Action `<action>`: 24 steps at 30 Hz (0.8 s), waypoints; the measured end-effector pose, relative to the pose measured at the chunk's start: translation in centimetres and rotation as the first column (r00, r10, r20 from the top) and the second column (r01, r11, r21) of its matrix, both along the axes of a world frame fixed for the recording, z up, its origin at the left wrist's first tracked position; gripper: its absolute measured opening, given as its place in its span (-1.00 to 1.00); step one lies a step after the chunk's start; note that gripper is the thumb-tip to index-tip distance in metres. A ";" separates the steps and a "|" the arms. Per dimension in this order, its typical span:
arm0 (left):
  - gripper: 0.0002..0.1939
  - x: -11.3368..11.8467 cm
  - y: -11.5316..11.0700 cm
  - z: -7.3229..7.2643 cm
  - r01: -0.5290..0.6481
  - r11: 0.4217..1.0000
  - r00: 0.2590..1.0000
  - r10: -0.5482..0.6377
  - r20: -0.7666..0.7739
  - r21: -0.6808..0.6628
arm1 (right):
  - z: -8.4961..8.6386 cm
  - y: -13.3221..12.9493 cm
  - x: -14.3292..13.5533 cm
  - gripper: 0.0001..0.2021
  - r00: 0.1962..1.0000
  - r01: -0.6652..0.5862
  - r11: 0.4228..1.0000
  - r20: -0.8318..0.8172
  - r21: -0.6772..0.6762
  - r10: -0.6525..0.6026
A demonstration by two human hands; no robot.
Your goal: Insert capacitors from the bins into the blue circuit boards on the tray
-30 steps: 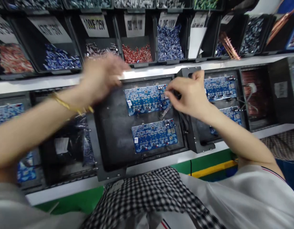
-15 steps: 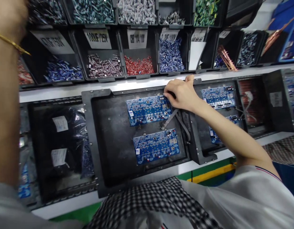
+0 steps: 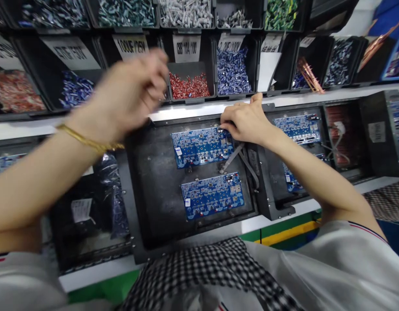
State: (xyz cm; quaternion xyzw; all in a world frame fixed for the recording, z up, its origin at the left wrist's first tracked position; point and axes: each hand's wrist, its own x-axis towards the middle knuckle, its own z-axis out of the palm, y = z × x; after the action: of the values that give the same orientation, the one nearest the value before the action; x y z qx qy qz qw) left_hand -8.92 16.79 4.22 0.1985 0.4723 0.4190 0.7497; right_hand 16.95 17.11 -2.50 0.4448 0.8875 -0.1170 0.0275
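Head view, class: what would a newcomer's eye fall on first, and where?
Probably the blurred left hand with its gold bracelet, in front of the bins at upper left. Next, two blue boards in the middle black tray, with the right hand at the top right corner of the upper board.

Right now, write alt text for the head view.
A person's right hand is at the right end of the upper blue circuit board in a black tray; the blurred left hand hovers near bins of small components.
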 end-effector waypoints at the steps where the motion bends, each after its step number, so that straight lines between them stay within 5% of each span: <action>1: -0.81 1.3 -1.9 -0.7 0.039 0.999 0.999 -0.039 -0.021 -0.002 | 0.0 0.1 -0.1 -0.75 1.000 0.002 1.000 0.002 0.005 -0.002; 6: -0.70 6.2 -9.2 -3.6 0.179 0.929 0.983 -0.185 0.011 -0.325 | 0.7 -1.7 -0.4 -0.75 0.996 0.054 0.998 -0.076 0.043 -0.051; 11: -0.69 7.5 -10.5 -3.5 0.140 0.961 0.990 -0.133 0.044 -0.240 | 3.5 -6.7 -1.4 -0.73 0.946 0.015 0.997 -0.321 -0.076 -0.039; 15: -0.69 8.1 -10.8 -2.8 0.163 0.972 0.986 -0.154 0.069 -0.171 | 5.2 -9.1 -1.7 -0.76 0.946 -0.045 0.999 -0.323 -0.030 0.033; 19: -0.73 7.6 -10.8 -2.9 0.178 0.960 0.984 -0.177 0.023 -0.215 | 4.5 -7.5 -0.5 -0.77 0.974 -0.035 0.999 -0.223 0.035 0.042; 24: -0.75 7.1 -10.9 -3.2 0.146 0.960 0.989 -0.142 0.031 -0.240 | 0.7 -2.5 1.6 -0.83 0.996 -0.015 0.998 -0.090 0.062 0.020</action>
State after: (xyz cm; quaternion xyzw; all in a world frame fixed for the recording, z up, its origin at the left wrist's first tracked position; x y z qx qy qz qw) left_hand -1.81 5.85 1.01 0.1366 0.4989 0.3042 0.7999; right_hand 18.53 14.57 -1.81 0.4320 0.8949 -0.1093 -0.0254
